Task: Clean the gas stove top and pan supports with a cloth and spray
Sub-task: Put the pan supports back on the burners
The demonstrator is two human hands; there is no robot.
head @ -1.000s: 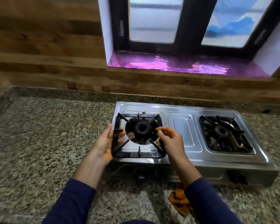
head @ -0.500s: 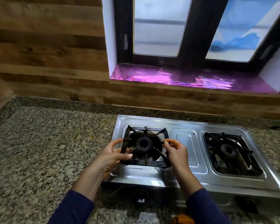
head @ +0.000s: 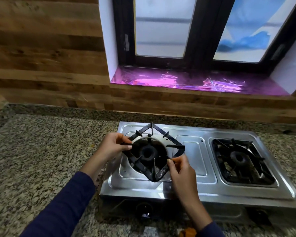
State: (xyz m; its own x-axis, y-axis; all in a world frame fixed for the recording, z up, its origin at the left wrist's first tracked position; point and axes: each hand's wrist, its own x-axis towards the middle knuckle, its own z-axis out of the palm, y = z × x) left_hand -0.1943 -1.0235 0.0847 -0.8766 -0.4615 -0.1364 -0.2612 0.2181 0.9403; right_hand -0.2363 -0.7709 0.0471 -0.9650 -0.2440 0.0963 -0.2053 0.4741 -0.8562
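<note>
A person's two hands grip the left pan support [head: 153,151] of a two-burner steel gas stove [head: 191,183] on a granite counter [head: 41,151], the black square frame turned corner-on over its burner [head: 148,153] so that one corner points at the far wall and one at the near edge. The left hand [head: 112,147] pinches the frame's left corner between thumb and fingers; the right hand [head: 182,170] closes its fingertips on the near-right rail (both are holding the frame, neither is spread wide). The support lies between the hands, each equally close, its diagonal running near to far, and appears raised or skewed off its seat rather than squared in the recess. The right pan support [head: 241,159] sits untouched in its own recess, well apart. An orange cloth [head: 188,233] shows at the near edge of the counter; no spray is in view. The lift probably clears the stove top for wiping, with open counter to the left the likelier set-down side.
</note>
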